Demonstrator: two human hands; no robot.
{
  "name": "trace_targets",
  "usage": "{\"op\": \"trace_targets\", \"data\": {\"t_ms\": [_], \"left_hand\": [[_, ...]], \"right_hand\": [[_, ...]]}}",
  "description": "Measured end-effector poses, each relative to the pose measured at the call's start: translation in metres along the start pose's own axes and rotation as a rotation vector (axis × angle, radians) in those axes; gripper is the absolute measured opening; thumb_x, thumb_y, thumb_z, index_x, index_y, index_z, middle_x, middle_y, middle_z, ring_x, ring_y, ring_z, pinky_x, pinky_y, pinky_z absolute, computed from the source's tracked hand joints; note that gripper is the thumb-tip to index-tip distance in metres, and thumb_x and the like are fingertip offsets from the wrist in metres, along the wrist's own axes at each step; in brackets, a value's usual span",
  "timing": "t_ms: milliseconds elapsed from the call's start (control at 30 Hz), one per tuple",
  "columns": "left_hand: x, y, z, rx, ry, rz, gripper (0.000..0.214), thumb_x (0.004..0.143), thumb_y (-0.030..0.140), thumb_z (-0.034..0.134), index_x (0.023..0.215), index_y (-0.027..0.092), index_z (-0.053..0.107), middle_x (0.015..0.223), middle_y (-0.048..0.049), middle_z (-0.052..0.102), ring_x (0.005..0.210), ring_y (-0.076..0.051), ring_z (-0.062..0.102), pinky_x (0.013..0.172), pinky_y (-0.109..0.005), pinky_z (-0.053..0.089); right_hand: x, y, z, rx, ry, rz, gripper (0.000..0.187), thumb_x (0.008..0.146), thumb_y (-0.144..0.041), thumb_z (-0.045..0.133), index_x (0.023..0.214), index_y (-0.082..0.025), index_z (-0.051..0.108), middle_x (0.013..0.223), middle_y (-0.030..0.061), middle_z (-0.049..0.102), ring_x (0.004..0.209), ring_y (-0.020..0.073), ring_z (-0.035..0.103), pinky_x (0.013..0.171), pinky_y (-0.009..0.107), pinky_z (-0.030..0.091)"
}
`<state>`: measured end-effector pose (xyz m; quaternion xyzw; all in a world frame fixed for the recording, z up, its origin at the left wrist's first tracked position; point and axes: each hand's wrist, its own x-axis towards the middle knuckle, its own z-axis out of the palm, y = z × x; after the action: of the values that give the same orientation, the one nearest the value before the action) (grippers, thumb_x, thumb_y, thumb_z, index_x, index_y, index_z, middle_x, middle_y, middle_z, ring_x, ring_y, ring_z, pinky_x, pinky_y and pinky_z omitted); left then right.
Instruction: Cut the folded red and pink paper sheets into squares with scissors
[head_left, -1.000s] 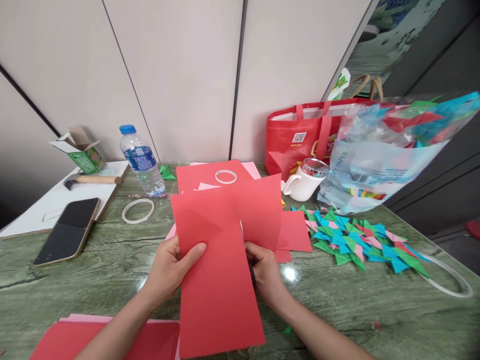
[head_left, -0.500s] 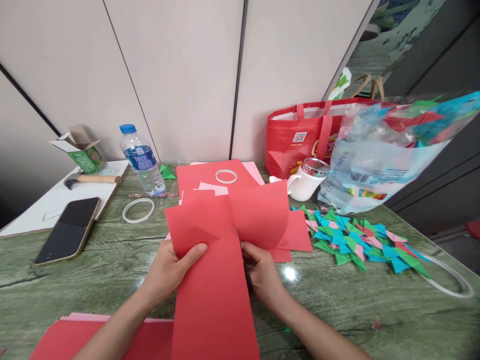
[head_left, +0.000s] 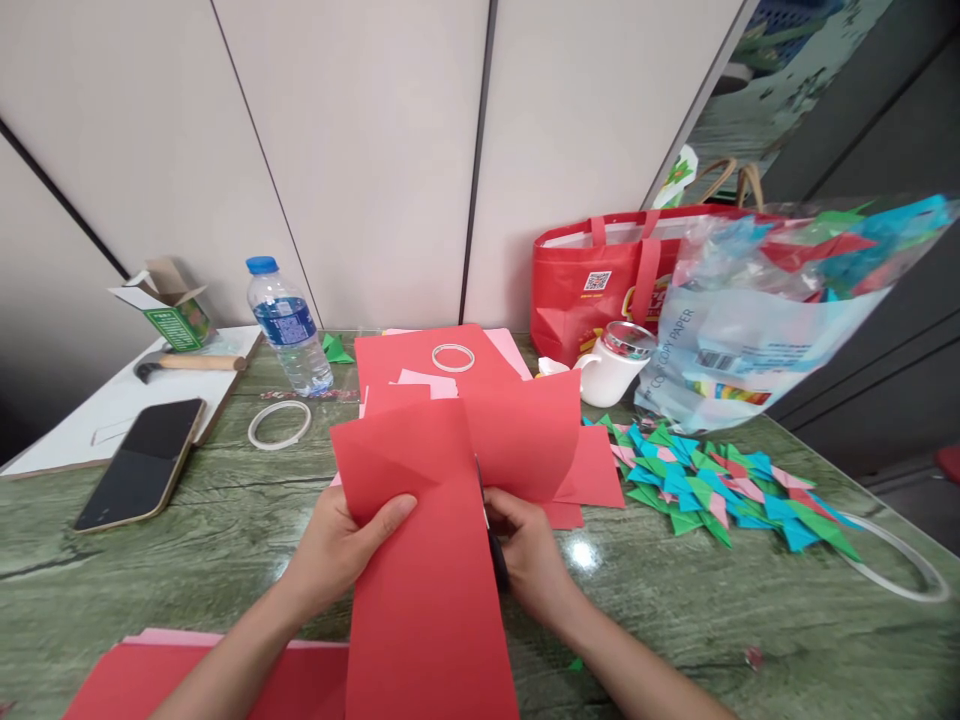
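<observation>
A large sheet of red paper (head_left: 424, 590) is pinched at its left edge by my left hand (head_left: 349, 545), thumb on top. My right hand (head_left: 529, 550) grips a pair of black-handled scissors (head_left: 496, 560), mostly hidden behind the fingers and the paper. The blades sit in a long cut that runs down from the sheet's far edge. To the right of the cut, a flap (head_left: 529, 435) of the same sheet curls up and away. Beneath and beyond it lie more red sheets (head_left: 480, 345) and pink pieces, with a roll of white tape (head_left: 453, 358) on top.
Folded paper triangles (head_left: 712, 490) in several colours lie at right, beside a mug (head_left: 616, 365), a plastic bag (head_left: 750, 340) and a red bag (head_left: 570, 290). At left are a water bottle (head_left: 289, 330), tape roll (head_left: 279, 425), phone (head_left: 142, 465), hammer (head_left: 199, 362) and small box (head_left: 176, 310).
The view has shifted slightly. The hands hold nearly the same pose on the paper and scissors, and a bit more of the scissors shows beside my right fingers.
</observation>
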<state>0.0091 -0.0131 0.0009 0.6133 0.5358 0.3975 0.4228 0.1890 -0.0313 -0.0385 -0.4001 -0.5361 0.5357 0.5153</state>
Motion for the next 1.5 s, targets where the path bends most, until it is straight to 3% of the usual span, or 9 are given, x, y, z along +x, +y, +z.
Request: {"op": "trace_targets", "data": {"t_ms": [467,733,1000,1167,1367,1433,1500], "left_hand": [[-0.003,0.003,-0.001,-0.049,-0.036,-0.061,0.022,0.068,0.039,0.062,0.072,0.017,0.065,0.075,-0.0051,0.072,0.064,-0.022,0.065,0.048,-0.024,0.050],[-0.003,0.004,-0.001,-0.054,-0.033,-0.029,0.020,0.068,0.037,0.062,0.073,0.018,0.065,0.076,-0.0044,0.072,0.065,-0.021,0.065,0.047,-0.022,0.050],[-0.006,0.002,-0.001,-0.016,-0.106,-0.012,0.019,0.072,0.036,0.059,0.074,0.018,0.067,0.076,-0.0038,0.071,0.065,-0.020,0.064,0.053,-0.024,0.052],[-0.004,0.001,-0.002,-0.036,-0.080,0.000,0.019,0.070,0.036,0.062,0.074,0.018,0.066,0.077,-0.0045,0.070,0.067,-0.021,0.064,0.053,-0.024,0.052],[-0.005,0.002,-0.004,-0.382,-0.158,-0.120,0.026,0.063,0.032,0.071,0.084,0.018,0.064,0.085,-0.0055,0.071,0.069,-0.021,0.066,0.054,-0.025,0.052],[-0.005,0.006,-0.004,-0.563,-0.199,-0.220,0.032,0.059,0.032,0.074,0.086,0.017,0.063,0.078,-0.0060,0.071,0.063,-0.021,0.066,0.052,-0.026,0.052],[-0.002,0.012,-0.005,-0.683,-0.189,-0.338,0.035,0.060,0.033,0.074,0.087,0.015,0.062,0.070,-0.0062,0.071,0.058,-0.021,0.066,0.051,-0.027,0.053]], "right_hand": [[0.000,0.002,0.001,0.012,0.024,-0.015,0.022,0.057,-0.027,0.073,0.077,-0.017,0.068,0.069,0.0005,0.069,0.061,0.0172,0.062,0.058,0.025,0.050],[0.000,0.003,0.002,-0.030,0.074,0.002,0.014,0.058,-0.024,0.072,0.068,-0.016,0.067,0.056,-0.0030,0.064,0.051,0.0131,0.056,0.049,0.021,0.044],[0.000,0.002,0.000,0.002,0.033,-0.014,0.025,0.060,-0.019,0.072,0.085,-0.018,0.067,0.080,0.0027,0.070,0.070,0.0191,0.063,0.066,0.028,0.051],[0.000,0.000,-0.004,-0.067,0.006,-0.052,0.026,0.065,-0.017,0.067,0.090,-0.018,0.066,0.083,0.0042,0.070,0.071,0.0196,0.063,0.067,0.029,0.051],[-0.009,0.002,-0.002,-0.400,0.170,-0.260,0.038,0.068,-0.010,0.057,0.105,-0.015,0.061,0.072,0.0054,0.068,0.068,0.0199,0.063,0.067,0.030,0.050],[-0.012,-0.002,0.003,-0.390,0.144,-0.244,0.041,0.069,-0.011,0.056,0.110,-0.016,0.058,0.067,0.0035,0.066,0.062,0.0179,0.062,0.064,0.029,0.050],[-0.015,-0.012,0.008,-0.266,0.011,-0.104,0.036,0.070,-0.015,0.059,0.106,-0.016,0.059,0.063,0.0016,0.065,0.054,0.0150,0.060,0.057,0.026,0.050]]}}
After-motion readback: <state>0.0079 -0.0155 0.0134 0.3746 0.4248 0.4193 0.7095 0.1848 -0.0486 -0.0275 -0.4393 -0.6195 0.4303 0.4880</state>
